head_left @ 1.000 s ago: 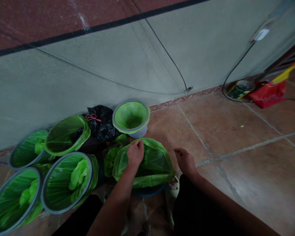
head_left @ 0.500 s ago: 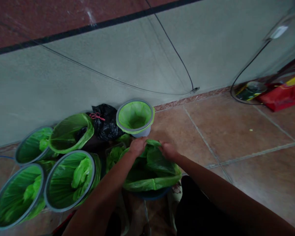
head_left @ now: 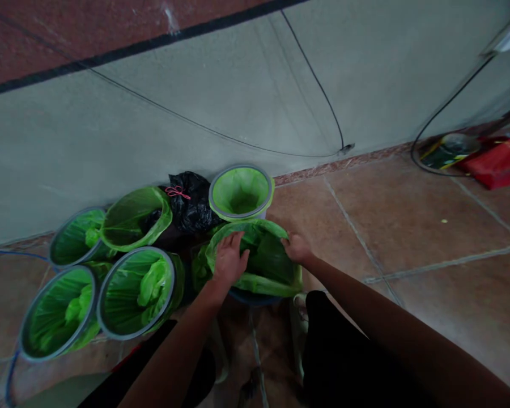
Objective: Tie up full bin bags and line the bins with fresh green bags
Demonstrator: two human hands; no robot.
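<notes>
A green plastic bag lines a bin standing between my feet, its mouth spread wide. Below the bag's near fold a strip of the blue bin shows. My left hand lies at the left of the mouth with fingers stretched out, over the bag's inner side; whether it presses on the plastic I cannot tell. On the right, my right hand is closed on the bag's edge, fingertips partly hidden by the plastic. Right behind stands a grey-rimmed bin lined in green.
To the left stand several green-lined bins, some with bunched plastic inside. A tied black bag rests near the wall. At far right are a red dustpan-like object, a dark container and a loose cable.
My hands have moved apart. The left has let go of the bag's far edge and opened; the bag's bunched edge has spread into a wide mouth. The view has shifted slightly.
</notes>
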